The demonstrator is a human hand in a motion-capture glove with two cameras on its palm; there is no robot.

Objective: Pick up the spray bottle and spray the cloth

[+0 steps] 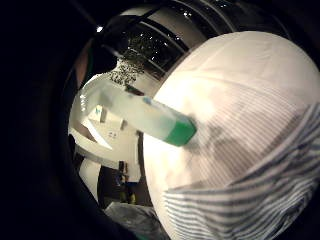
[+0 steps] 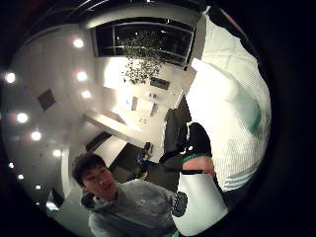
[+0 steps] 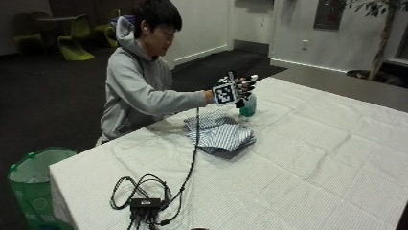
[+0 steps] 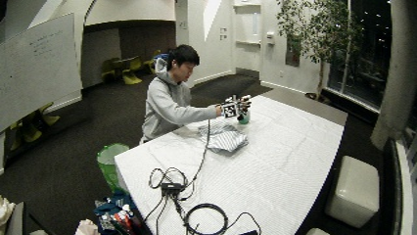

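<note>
In the outside view the spray bottle (image 3: 248,108) is translucent with a green base and a white spray head. It stands just beyond the striped blue-and-white cloth (image 3: 220,133), which lies crumpled on the white table (image 3: 319,158). My gloved right hand (image 3: 234,91) is raised at the bottle's top and its fingers wrap the neck and head. Whether the base touches the table I cannot tell. The little finger side palm view shows the bottle (image 1: 145,114) reaching out from the palm, green base towards the tabletop, with the cloth (image 1: 250,200) beside it.
A black cable runs from the hand across the table to a small black box with coiled cables (image 3: 145,202) near the front edge. A green bin (image 3: 32,179) stands on the floor by the table's corner. The person sits at the table's far side.
</note>
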